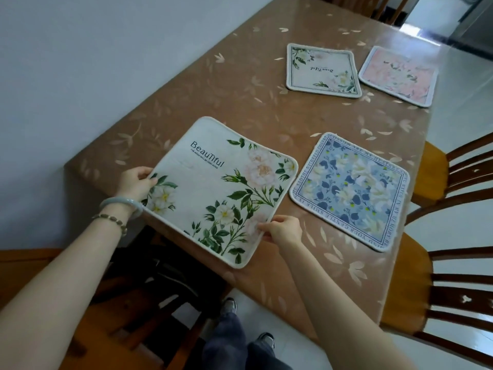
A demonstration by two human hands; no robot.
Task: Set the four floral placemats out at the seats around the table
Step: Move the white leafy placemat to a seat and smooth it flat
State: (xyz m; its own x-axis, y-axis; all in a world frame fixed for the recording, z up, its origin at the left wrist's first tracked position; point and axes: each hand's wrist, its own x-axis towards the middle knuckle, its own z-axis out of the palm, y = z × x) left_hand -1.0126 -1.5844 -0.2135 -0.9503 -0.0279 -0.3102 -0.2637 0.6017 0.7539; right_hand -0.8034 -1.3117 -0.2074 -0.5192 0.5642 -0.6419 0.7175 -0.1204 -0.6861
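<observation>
I hold a cream placemat with white flowers and the word "Beautiful" at the near end of the table, its near corner past the table edge. My left hand pinches its left edge, and my right hand pinches its near right edge. A blue floral placemat lies flat just to the right. Farther along lie a second cream floral placemat and a pink floral placemat, side by side.
The long table has a brown leaf-patterned cover and runs along a white wall on the left. Wooden chairs stand along the right side, another chair below the near end. My feet stand on pale floor tiles.
</observation>
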